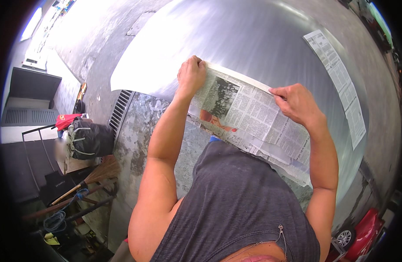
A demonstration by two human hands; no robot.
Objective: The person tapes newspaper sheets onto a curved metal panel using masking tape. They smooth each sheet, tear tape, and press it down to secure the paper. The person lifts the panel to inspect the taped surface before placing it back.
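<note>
A sheet of newspaper [257, 107] hangs over the near edge of a large, shiny metal sheet [262, 39]. Its far edge shows a narrow pale band, like a fold, running between my two hands. My left hand [192, 75] is closed on the left end of that band, fingers curled. Farther right, my right hand [299, 104] pinches the same band between thumb and fingers. The newspaper's lower part drops toward my shirt, in several overlapping layers. Toward the right side of the metal sheet lies a long, narrow newspaper strip [338, 83], flat and apart from my hands.
To the left, a black bag [92, 139] stands beside a floor grate [121, 109]. Below it are a straw broom [102, 170] and a coil of blue rope [55, 222]. A red object with a wheel [362, 236] sits at the lower right.
</note>
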